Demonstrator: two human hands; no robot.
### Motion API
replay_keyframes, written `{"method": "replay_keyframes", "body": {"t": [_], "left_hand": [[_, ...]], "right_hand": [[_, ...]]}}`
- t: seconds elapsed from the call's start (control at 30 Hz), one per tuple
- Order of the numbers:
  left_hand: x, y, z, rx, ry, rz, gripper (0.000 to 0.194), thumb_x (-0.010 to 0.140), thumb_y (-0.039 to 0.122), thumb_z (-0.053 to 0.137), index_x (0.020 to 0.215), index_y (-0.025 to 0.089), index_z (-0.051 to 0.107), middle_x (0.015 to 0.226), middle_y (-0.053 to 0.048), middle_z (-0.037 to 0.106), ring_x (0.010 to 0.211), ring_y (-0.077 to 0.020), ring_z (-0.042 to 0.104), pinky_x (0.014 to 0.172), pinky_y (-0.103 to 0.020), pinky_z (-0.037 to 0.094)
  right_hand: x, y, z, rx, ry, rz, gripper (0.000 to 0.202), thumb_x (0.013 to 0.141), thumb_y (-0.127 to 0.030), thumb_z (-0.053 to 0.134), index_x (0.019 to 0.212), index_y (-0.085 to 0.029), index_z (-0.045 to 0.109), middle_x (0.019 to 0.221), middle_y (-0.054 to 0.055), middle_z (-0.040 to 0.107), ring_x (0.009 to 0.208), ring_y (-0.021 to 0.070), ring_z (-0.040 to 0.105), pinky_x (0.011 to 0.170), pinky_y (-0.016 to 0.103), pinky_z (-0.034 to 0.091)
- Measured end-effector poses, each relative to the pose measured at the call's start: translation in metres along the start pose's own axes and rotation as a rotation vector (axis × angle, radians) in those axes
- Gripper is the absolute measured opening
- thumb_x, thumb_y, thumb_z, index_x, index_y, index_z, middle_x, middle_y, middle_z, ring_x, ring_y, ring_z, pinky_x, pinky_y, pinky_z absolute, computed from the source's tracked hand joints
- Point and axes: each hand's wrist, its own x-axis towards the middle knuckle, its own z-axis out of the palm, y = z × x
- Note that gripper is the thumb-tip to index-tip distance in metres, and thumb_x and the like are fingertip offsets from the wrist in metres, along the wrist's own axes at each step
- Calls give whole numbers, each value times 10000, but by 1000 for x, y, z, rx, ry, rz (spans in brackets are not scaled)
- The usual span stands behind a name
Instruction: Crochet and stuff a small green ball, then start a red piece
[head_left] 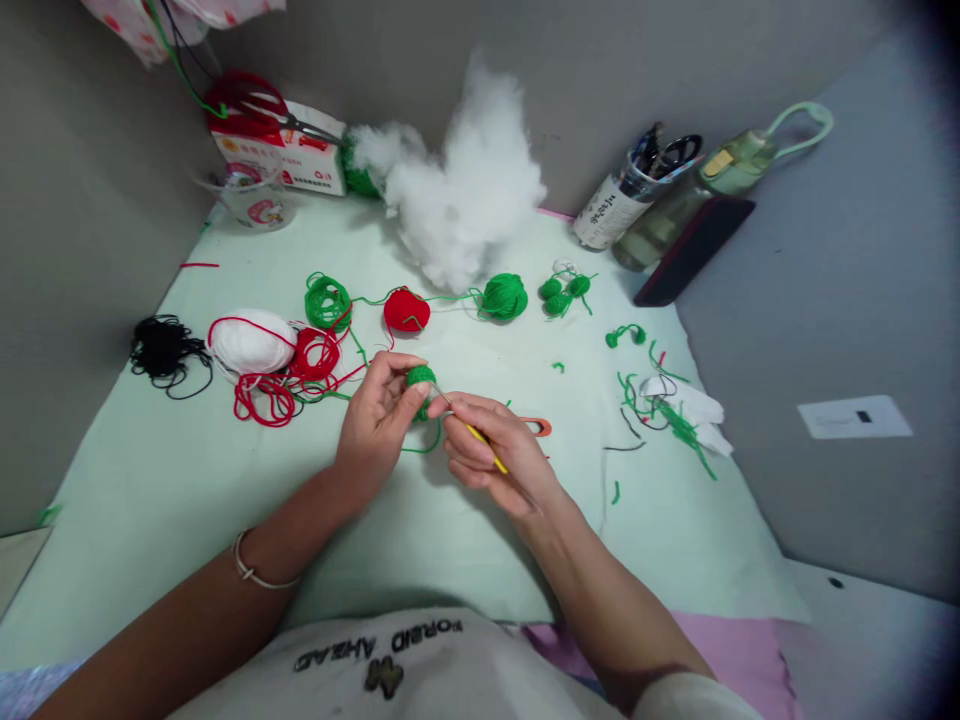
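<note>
Between the thumb and fingers of my left hand [379,415] is a small green crocheted piece [421,376], rounded at the top. My right hand [491,445] is closed around a crochet hook [487,448] with a yellow grip. The hook's metal tip reaches the edge of the green piece; whether it is through a stitch I cannot tell. A strand of green yarn [431,443] hangs below the piece. Just beyond my hands lie a red yarn ball [406,311] and a green yarn ball [504,297].
White stuffing [465,190] is heaped at the back. On the left are white yarn [251,342], black yarn [166,350] and a clear cup [259,200]. Small green crocheted pieces [556,298] and yarn scraps [679,425] lie right. A pen holder [607,212], bottle [645,230] and phone [694,250] stand back right.
</note>
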Motion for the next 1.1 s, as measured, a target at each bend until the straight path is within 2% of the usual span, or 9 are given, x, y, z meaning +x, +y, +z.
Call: {"method": "replay_keyframes", "body": {"t": [0.33,0.5,0.6,0.7,0.77,0.87,0.93,1.03,1.1], "left_hand": [[-1,4,0,75,-8,11,139,823,171,629,931,230,564,750,39,590,573,-116,554,558,-249,461],[0,4,-6,113,13,71,161,862,195,629,1018,230,613,843,8,649,680,-138,602,656,-273,504],[9,1,-13,105,61,131,205,897,265,669,1095,234,623,909,-6,651,733,-149,647,689,-286,522],[21,1,-20,-9,134,83,193,889,302,705,1047,230,621,901,4,640,691,-139,659,667,-281,525],[24,3,-22,-113,134,11,183,876,310,715,1014,226,629,915,-3,670,742,-149,671,726,-287,535],[21,10,-19,-249,85,-137,146,877,306,693,986,221,647,928,-22,722,858,-171,669,812,-292,525],[16,13,-15,-305,46,-198,132,871,294,692,977,224,656,936,-25,737,888,-172,650,801,-277,509],[10,15,-7,-338,8,-224,117,874,277,693,980,236,666,976,-19,742,874,-160,616,736,-255,480],[7,15,-2,-345,1,-206,105,886,263,688,986,239,666,1007,-18,743,868,-151,605,755,-253,475]], "right_hand": [[-16,18,15,-956,181,-402,157,1008,-295,479,932,-219,594,643,-50,420,576,124,344,606,290,271],[-7,11,5,-428,2,-171,258,1004,-422,522,1024,-204,658,524,-103,332,463,91,237,477,234,241],[-8,8,3,-31,-277,79,292,983,-431,564,1027,-175,698,470,-135,255,407,66,122,390,205,183],[-16,4,7,-134,-573,233,365,974,-462,576,1100,-156,731,473,-117,294,391,75,228,394,221,256],[-20,-2,4,-493,-348,40,386,1013,-464,520,1191,-190,725,543,-80,375,454,90,342,471,236,324],[-20,-17,-16,-1220,311,-336,341,1046,-356,462,1256,-223,696,730,8,610,637,148,536,662,295,443],[-15,-25,-33,-1622,589,-353,320,1020,-245,471,1242,-203,697,890,92,687,832,240,623,743,357,482],[-9,-26,-45,-1764,722,-481,324,989,-235,535,1283,-167,651,1197,197,662,1131,337,595,889,451,515],[-6,-18,-38,-1562,571,-610,357,997,-288,562,1336,-181,596,1308,188,628,1220,311,575,964,441,512]]}}
